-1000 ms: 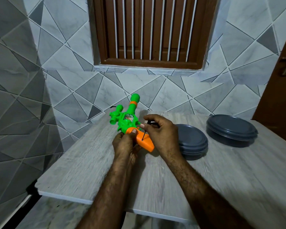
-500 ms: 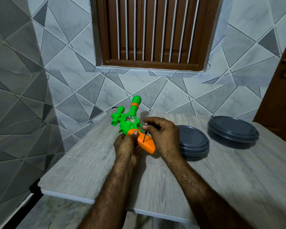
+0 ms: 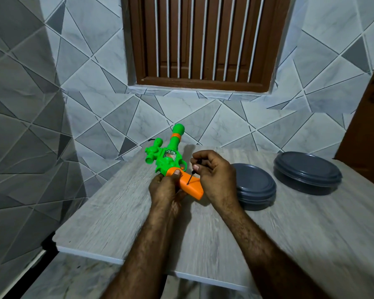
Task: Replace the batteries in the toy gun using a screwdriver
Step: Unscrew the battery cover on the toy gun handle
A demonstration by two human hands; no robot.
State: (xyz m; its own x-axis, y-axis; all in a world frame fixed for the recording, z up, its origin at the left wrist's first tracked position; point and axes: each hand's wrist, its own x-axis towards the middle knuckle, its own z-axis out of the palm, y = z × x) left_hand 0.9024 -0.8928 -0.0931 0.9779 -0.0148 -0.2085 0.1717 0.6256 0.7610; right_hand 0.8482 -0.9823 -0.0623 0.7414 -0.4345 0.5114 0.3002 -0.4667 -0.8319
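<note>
The left grip (image 3: pixel 165 187) is clamping round the orange butt of the gun (image 3: pixel 167 160), thumb pressing on top, while the right grip (image 3: pixel 214 175) is pinching the thin screwdriver (image 3: pixel 190 179) between thumb and fingertips, its tip resting on the butt's orange face. The gun is lying near the far left corner of the table (image 3: pixel 225 244), its muzzle reaching past the far edge toward the tiled wall. Two grey lidded dishes are sitting toward the far right corner, the nearer dish (image 3: pixel 255 186) just beside the right wrist and the other dish (image 3: pixel 307 171) farther right. The person is probably working the battery-cover screw, though whether the tip is seated in a screw head is too small to tell. The shaft is leaning rather than standing square to the plastic, so turning under pressure is risking a slip that would strip the head or gouge the butt. The left thumb is lying close to the tip and could be jabbed. A freed screw could roll off the near left edge.
</note>
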